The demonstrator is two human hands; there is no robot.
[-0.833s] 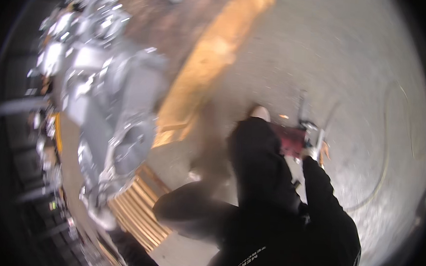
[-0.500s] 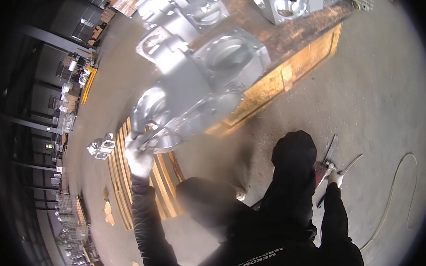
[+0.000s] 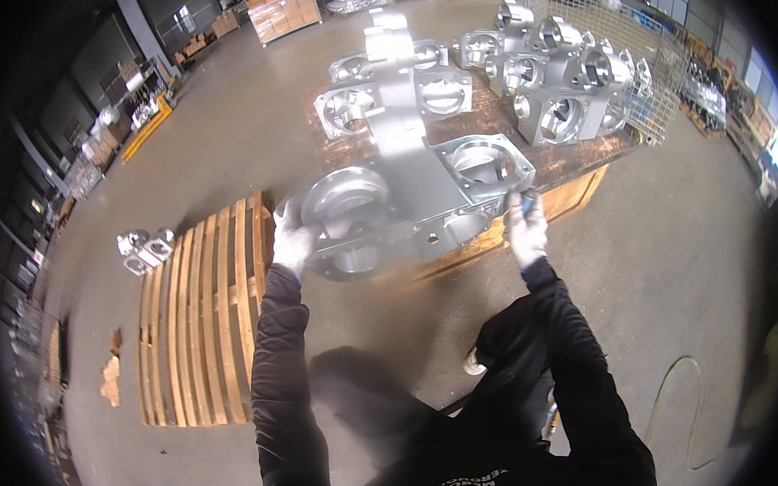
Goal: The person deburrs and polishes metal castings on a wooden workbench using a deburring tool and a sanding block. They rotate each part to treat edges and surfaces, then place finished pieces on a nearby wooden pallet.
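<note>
A large silvery metal casting with round bores lies across the near end of the wooden table, its left part jutting past the edge. My left hand, in a white glove, is closed on the casting's left end. At its right end is my right hand, also gloved, with the fingers closed around a small dark-blue object held against or very near the casting's corner. The kind of that object is too small to make out.
More metal castings stand on the brown wooden table, beside a wire mesh cage. A slatted wooden pallet lies on the floor at left, with another casting beyond it. A thin hose curves across the floor at right.
My right hand has come up from low at the right, by a tool near the floor, to the casting's right end. My left hand stays on the left end. The view has turned toward the table.
</note>
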